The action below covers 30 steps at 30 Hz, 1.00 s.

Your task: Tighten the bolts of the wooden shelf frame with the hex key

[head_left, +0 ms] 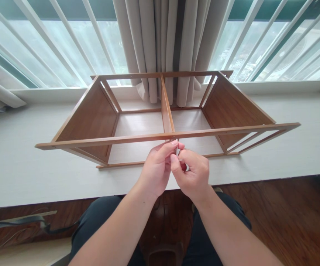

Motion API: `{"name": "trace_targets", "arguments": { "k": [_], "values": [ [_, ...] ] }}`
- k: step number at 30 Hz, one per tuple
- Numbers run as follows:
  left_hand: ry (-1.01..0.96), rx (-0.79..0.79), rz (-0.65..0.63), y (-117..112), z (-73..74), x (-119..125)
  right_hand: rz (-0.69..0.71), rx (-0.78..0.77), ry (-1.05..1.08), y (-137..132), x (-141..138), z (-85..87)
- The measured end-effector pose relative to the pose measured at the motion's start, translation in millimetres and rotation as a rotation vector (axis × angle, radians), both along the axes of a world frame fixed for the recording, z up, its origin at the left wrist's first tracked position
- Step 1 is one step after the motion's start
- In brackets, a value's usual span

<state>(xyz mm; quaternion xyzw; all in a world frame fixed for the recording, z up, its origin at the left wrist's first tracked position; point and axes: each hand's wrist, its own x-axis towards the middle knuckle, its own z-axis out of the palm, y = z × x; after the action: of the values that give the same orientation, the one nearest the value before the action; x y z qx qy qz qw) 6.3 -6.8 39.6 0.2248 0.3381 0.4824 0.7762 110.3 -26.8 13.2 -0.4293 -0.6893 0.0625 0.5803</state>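
A brown wooden frame (pixel 115 140) with two side panels and an upright divider (pixel 166 103) stands on the white surface. At the middle of its near upper rail, just below the divider's end, my two hands meet. My left hand (pixel 158 164) is closed, its thumb and fingers pinched together close under the rail. Right beside it, my right hand (pixel 192 170) is curled with thumb against forefinger. A thin, shiny bit of metal shows between the fingertips, but most of it is hidden, so I cannot tell its kind.
The frame rests on a wide white ledge (pixel 18 147) below barred windows. Grey curtains (pixel 148 48) hang behind the frame and reach down to the ledge. Below the ledge's front edge are my knees (pixel 101 218) and a dark wooden floor (pixel 292 221). A dark strap (pixel 13 223) lies at lower left.
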Motion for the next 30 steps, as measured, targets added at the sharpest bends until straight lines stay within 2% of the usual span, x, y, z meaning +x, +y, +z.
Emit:
{"name": "trace_targets", "arguments": {
  "k": [7, 12, 16, 19, 22, 24, 27, 30],
  "values": [
    [0.058, 0.074, 0.027, -4.5, -9.6, 3.2, -0.001, 0.023, -0.008, -0.4, 8.2, -10.1],
    [0.065, 0.040, 0.064, -12.6, -21.9, 10.2, -0.013, 0.046, -0.005, -1.0, 13.6, -22.1],
    [0.097, 0.023, 0.080, -22.6, -43.6, 9.3, -0.013, 0.039, 0.043, -0.3, 14.1, -32.2],
    [0.265, 0.071, 0.100, -39.5, -67.4, -7.4, -0.041, 0.047, 0.074, -0.7, 14.4, -39.5],
    [0.602, 0.129, 0.169, -72.9, -88.7, -40.0, -0.033, 0.079, 0.056, -4.4, 16.3, -46.2],
    [0.829, 0.155, 0.174, -105.7, -95.8, -66.2, -0.014, 0.054, 0.010, -8.7, 17.3, -50.1],
    [1.081, 0.258, 0.187, -169.4, -95.4, -103.9, 0.017, -0.238, -0.240, -17.7, 15.3, -55.0],
    [1.282, 0.490, 0.135, -247.0, -94.1, -136.5, 0.134, -0.448, -0.447, -32.6, 8.7, -60.3]
  ]
}}
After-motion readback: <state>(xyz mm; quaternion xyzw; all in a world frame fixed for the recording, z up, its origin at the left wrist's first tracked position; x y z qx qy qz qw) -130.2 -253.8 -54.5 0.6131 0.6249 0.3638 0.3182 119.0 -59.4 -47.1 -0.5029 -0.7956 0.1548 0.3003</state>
